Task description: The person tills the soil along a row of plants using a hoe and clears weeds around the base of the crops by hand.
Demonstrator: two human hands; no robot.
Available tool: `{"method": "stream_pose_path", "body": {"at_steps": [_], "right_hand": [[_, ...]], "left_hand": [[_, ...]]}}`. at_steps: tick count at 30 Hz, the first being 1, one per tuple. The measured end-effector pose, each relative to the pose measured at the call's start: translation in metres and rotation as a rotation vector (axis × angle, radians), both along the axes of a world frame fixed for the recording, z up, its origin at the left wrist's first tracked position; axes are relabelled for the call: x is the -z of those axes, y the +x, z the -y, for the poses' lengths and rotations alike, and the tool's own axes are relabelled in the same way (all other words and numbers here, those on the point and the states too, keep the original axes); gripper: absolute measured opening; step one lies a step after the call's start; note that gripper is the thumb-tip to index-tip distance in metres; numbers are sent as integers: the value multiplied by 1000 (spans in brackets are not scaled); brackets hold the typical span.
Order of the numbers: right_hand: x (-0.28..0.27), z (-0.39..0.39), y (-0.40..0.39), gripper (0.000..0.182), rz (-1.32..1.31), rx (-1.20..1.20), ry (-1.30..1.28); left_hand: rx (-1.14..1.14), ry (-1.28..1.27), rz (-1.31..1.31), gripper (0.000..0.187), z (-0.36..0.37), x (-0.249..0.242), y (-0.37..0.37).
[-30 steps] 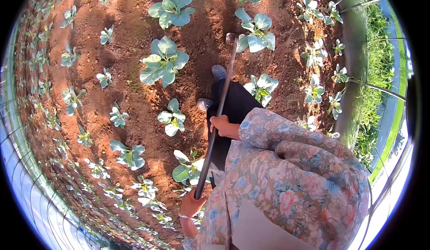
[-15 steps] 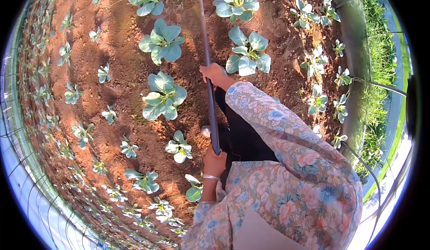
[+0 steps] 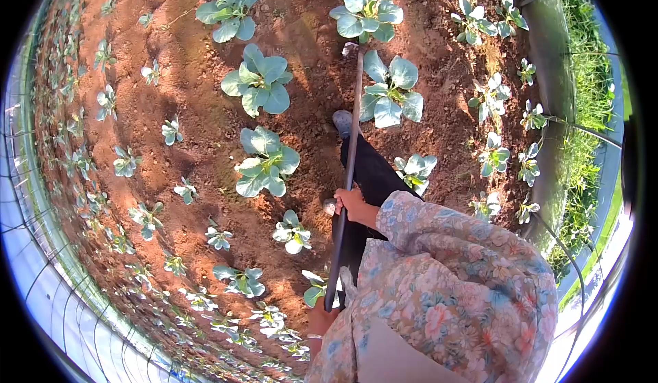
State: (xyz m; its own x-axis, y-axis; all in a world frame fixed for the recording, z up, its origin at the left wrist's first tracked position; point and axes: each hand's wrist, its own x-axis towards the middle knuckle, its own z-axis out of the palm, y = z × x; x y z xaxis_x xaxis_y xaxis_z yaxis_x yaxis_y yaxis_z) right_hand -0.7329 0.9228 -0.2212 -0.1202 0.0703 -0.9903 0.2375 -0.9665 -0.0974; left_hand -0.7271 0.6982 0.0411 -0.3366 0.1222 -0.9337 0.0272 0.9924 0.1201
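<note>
My right hand (image 3: 351,205) is closed round the middle of a long dark handle. Lower down, near the body, my left hand (image 3: 321,317) grips the handle's near end, partly hidden by the sleeve. The long-handled tool (image 3: 352,143) slants up between two rows of leafy plants. Its small head (image 3: 351,49) rests at the soil just below a plant (image 3: 367,13). Another leafy plant (image 3: 391,95) stands right of the handle, and one more (image 3: 266,162) grows to its left.
Reddish soil (image 3: 199,88) carries many rows of smaller plants on the left. One shoe (image 3: 343,122) is beside the handle and another (image 3: 330,207) lies near my right hand. A dark sheet border (image 3: 548,109), wires and grass (image 3: 582,74) run along the right.
Both hands and the tool have moved down towards the body, and the tool's head has shifted down and right. A shoe and dark trouser leg now show farther forward beside the handle.
</note>
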Motion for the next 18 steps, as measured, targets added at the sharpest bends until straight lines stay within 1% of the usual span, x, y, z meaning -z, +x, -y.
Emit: {"method": "stream_pose_path", "body": {"at_steps": [2,4,5,6,8,9,10,11,12,13,14,15,16,17,18], "right_hand": [[-14,7,8,23,3,84,-140],[-30,-8,2,23,23,179,-223],[-35,-21,-2,23,44,224,-213],[-39,-38,-7,24,66,264,-208],[-29,-70,-11,25,59,377,-160],[-19,-94,-11,26,50,382,-119],[-15,-125,-14,27,84,404,-86],[-13,-157,-16,26,97,426,-16],[-3,-189,-13,24,55,462,58],[6,-225,-11,23,40,458,164],[27,-262,-2,22,32,417,265],[28,-299,0,24,51,323,397],[50,-334,8,25,-54,367,450],[51,-367,7,30,56,267,481],[56,-392,4,30,232,76,461]], "left_hand": [[84,-159,-16,31,3,-15,1],[149,-96,-80,31,41,6,5],[172,-66,-110,31,49,15,6],[184,-32,-140,30,32,15,-2],[213,29,-204,29,-28,12,-33],[287,59,-199,26,-60,16,-47],[323,68,-249,25,-89,27,-53],[357,141,-260,26,-117,41,-58],[392,216,-269,28,-145,58,-64],[372,241,-194,32,-178,73,-70],[399,267,-191,36,-215,85,-72],[380,283,-137,38,-255,91,-75],[392,316,-75,41,-293,91,-78],[390,324,-19,44,-325,93,-79],[395,351,-70,39,-340,101,-77]]}}
